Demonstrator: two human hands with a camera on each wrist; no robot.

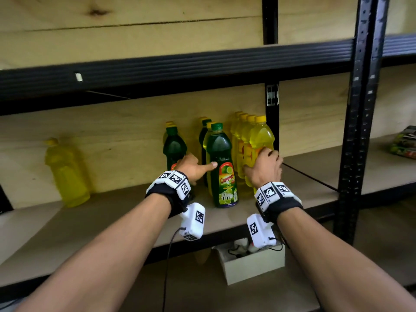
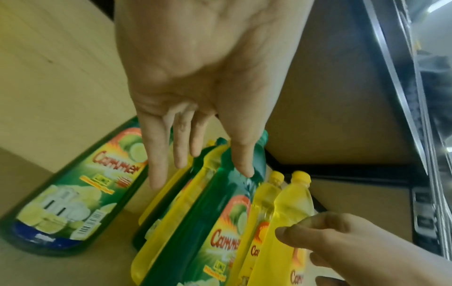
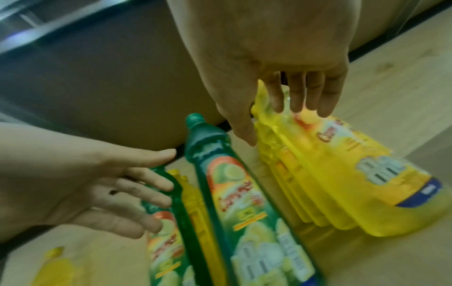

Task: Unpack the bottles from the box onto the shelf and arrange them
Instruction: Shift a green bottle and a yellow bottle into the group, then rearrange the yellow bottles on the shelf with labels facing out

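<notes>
Green and yellow "Cammer" bottles stand upright on the wooden shelf (image 1: 112, 217). A row of several yellow bottles (image 1: 261, 136) stands at the right against the back upright. My right hand (image 1: 264, 167) grips the front yellow bottle (image 2: 288, 209) of that row, thumb on its left side and fingers over its front (image 3: 293, 96). A mixed file of green and yellow bottles stands in the middle, led by a green bottle (image 1: 219, 149). My left hand (image 1: 193, 168) is open with straight fingers (image 2: 156, 164) between that file and another green bottle (image 1: 174, 147) on the left. Its thumb touches the front green bottle (image 2: 215, 203).
A lone yellow bottle (image 1: 65, 174) stands far left on the shelf. A black beam (image 1: 157, 68) runs overhead and a black upright (image 1: 358, 131) stands at the right. An open box (image 1: 252, 264) sits on the lower level. Coloured packets (image 1: 405, 143) lie on the neighbouring shelf.
</notes>
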